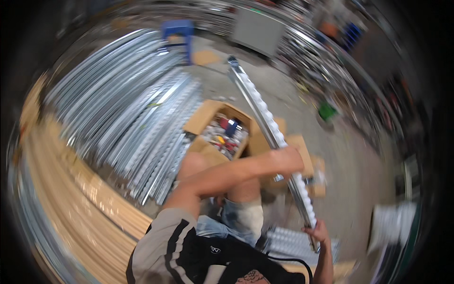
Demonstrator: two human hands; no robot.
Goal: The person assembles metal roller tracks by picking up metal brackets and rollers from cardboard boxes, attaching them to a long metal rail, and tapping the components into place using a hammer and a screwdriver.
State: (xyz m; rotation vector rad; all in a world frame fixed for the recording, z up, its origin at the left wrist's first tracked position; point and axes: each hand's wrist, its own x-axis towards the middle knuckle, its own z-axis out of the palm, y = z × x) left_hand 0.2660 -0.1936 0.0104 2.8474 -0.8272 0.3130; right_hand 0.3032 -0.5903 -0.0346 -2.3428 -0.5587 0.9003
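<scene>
A long metal roller track [261, 110] with a row of white rollers runs slantwise across my front, its far end raised and a dark piece at that tip. My left arm reaches across to the right, and my left hand [289, 160] is closed around the track's middle. Near its lower end, my right hand [319, 231] grips the same track. Just left of the track stands an open cardboard box [202, 116] with many small packed parts in white, red, blue and yellow. The fingers of my left hand are partly hidden and blurred.
Rows of metal rails [118, 90] lie on the floor to the left, with tan long strips [85, 184] nearer me. A blue stool [178, 24] and a grey cabinet [257, 31] stand farther off. More roller tracks [288, 241] lie beside my legs, and a green container [326, 111] sits right.
</scene>
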